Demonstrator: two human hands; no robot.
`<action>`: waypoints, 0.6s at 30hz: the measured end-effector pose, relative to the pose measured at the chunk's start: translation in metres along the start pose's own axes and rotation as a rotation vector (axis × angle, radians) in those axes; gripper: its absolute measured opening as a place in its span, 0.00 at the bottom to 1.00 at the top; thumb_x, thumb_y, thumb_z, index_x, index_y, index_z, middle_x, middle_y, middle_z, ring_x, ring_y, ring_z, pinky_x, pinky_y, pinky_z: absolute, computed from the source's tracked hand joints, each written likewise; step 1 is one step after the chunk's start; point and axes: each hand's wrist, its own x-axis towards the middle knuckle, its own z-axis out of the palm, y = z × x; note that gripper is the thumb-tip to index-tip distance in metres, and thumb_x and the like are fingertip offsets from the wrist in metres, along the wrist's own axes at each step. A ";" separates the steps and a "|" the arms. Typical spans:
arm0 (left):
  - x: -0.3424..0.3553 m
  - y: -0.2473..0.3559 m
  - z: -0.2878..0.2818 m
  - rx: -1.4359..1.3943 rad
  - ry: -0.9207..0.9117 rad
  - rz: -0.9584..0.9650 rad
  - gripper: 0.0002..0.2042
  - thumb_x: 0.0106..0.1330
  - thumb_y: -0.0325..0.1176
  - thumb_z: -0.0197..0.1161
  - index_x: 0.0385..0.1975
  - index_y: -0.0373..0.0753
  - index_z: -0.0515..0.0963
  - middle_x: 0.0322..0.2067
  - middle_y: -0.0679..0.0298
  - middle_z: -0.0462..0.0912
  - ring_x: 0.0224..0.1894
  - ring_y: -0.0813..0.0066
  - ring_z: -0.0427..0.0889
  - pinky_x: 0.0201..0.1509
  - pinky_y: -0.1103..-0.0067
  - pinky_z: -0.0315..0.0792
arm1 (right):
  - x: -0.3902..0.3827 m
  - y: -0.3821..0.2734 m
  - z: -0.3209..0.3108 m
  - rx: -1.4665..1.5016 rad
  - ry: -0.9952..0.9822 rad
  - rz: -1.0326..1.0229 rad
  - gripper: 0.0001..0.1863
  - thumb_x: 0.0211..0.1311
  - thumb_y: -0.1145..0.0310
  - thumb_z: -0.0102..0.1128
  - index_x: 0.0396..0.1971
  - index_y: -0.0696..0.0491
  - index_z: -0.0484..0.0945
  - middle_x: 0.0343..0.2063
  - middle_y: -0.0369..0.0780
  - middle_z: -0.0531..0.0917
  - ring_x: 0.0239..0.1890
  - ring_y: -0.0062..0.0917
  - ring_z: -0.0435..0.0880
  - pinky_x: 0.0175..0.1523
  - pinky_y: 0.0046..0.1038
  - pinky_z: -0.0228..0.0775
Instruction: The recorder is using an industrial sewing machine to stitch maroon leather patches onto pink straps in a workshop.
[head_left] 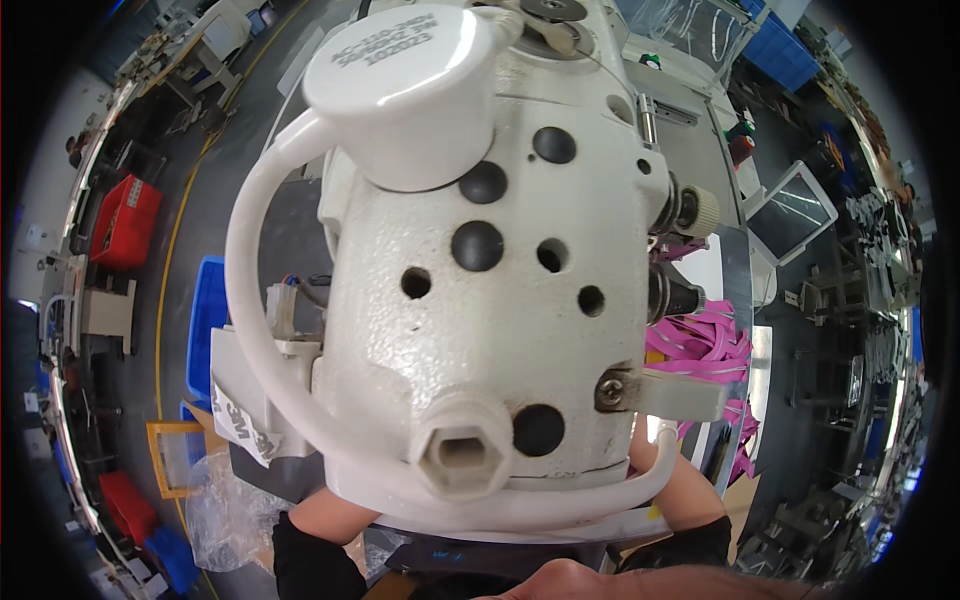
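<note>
A large white sewing machine head [370, 330] fills the middle of the head view. On it are black round plugs [477, 246] and open holes. A white lamp [410, 100] on a thick curved tube [245, 250] stands in front of its top left. My left forearm [335, 515], in a black sleeve, goes in behind the machine's lower left. My right forearm [685, 485] reaches up behind its lower right side. The machine covers both hands, so their fingers and anything in them are hidden. Bunched pink fabric strips [700, 340] lie beyond my right forearm.
Tension knobs [690, 210] stick out from the machine's right side. A blue bin [207, 325] and clear plastic wrap [230, 515] are at the left. A red crate [127, 222] sits farther off. A white-framed screen [795, 213] stands at the right.
</note>
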 end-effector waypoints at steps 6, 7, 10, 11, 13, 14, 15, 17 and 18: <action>-0.010 0.007 0.003 0.012 0.050 -0.038 0.30 0.62 0.56 0.55 0.57 0.40 0.70 0.53 0.58 0.74 0.55 0.59 0.73 0.60 0.67 0.65 | -0.010 0.003 0.013 0.938 -0.001 0.676 0.11 0.63 0.67 0.57 0.41 0.55 0.79 0.36 0.36 0.81 0.37 0.22 0.80 0.38 0.24 0.71; -0.008 0.008 0.005 0.010 0.059 -0.028 0.30 0.62 0.56 0.55 0.57 0.40 0.70 0.53 0.58 0.74 0.54 0.60 0.73 0.60 0.67 0.65 | -0.012 0.002 0.011 1.305 0.067 0.929 0.11 0.66 0.65 0.56 0.40 0.56 0.79 0.36 0.33 0.81 0.34 0.15 0.79 0.35 0.20 0.71; -0.018 0.009 0.007 0.022 0.076 -0.068 0.30 0.62 0.55 0.56 0.57 0.40 0.70 0.53 0.58 0.74 0.54 0.60 0.73 0.60 0.67 0.65 | 0.001 -0.002 0.007 1.054 -0.088 0.820 0.10 0.65 0.65 0.57 0.38 0.55 0.79 0.34 0.33 0.81 0.31 0.13 0.78 0.34 0.19 0.70; -0.019 0.010 0.008 0.025 0.082 -0.071 0.30 0.62 0.55 0.56 0.57 0.40 0.70 0.53 0.58 0.74 0.54 0.60 0.73 0.60 0.67 0.66 | 0.001 -0.002 0.008 1.055 -0.094 0.818 0.10 0.65 0.65 0.57 0.38 0.55 0.79 0.34 0.33 0.81 0.31 0.13 0.78 0.34 0.19 0.70; -0.020 0.010 0.009 0.031 0.091 -0.077 0.29 0.62 0.55 0.56 0.57 0.40 0.70 0.52 0.58 0.75 0.54 0.60 0.74 0.60 0.67 0.66 | 0.002 -0.001 0.010 1.051 -0.103 0.804 0.10 0.65 0.65 0.57 0.38 0.55 0.79 0.33 0.33 0.82 0.31 0.14 0.78 0.35 0.20 0.71; -0.019 0.011 0.009 0.030 0.095 -0.071 0.29 0.62 0.55 0.56 0.56 0.40 0.70 0.52 0.58 0.75 0.54 0.60 0.74 0.60 0.67 0.66 | 0.002 -0.002 0.009 1.043 -0.103 0.803 0.10 0.65 0.65 0.57 0.38 0.55 0.79 0.33 0.34 0.82 0.32 0.15 0.78 0.35 0.21 0.71; -0.018 0.011 0.010 0.031 0.097 -0.071 0.29 0.62 0.55 0.56 0.56 0.40 0.70 0.52 0.58 0.75 0.54 0.60 0.74 0.60 0.67 0.66 | 0.001 -0.001 0.010 1.041 -0.104 0.799 0.09 0.65 0.65 0.57 0.38 0.55 0.79 0.33 0.34 0.82 0.32 0.15 0.78 0.35 0.21 0.71; -0.018 0.012 0.011 0.036 0.099 -0.074 0.29 0.62 0.55 0.56 0.56 0.40 0.70 0.52 0.58 0.75 0.54 0.60 0.74 0.60 0.67 0.66 | 0.001 0.000 0.012 1.040 -0.108 0.789 0.09 0.64 0.65 0.58 0.38 0.55 0.79 0.33 0.34 0.82 0.32 0.16 0.79 0.35 0.22 0.71; -0.013 0.013 0.012 0.035 0.099 -0.059 0.29 0.62 0.55 0.57 0.56 0.40 0.70 0.52 0.58 0.75 0.54 0.60 0.74 0.60 0.67 0.66 | -0.001 0.000 0.008 1.027 -0.099 0.792 0.09 0.64 0.65 0.58 0.38 0.55 0.79 0.33 0.35 0.82 0.32 0.17 0.79 0.35 0.22 0.71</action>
